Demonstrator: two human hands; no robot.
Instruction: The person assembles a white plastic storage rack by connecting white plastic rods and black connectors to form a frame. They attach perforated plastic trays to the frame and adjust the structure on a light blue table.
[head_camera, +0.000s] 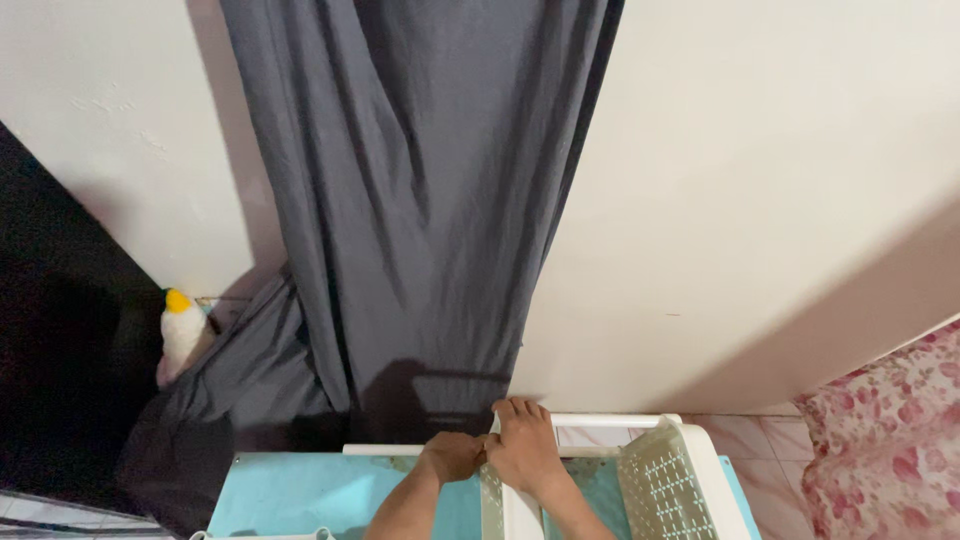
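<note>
Both hands (495, 455) gripping white rack (640, 470), grey curtain (420, 200) behind

Both hands, left hand (452, 456) and right hand (522, 446), on a white perforated rack (665, 480) (grey curtain (420, 200) behind).

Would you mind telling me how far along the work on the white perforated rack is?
Done: a perforated side panel stands upright on the white rack. In hand: left hand and right hand grip a middle panel at the rear rail. Left: whether it is seated cannot be seen.
</note>
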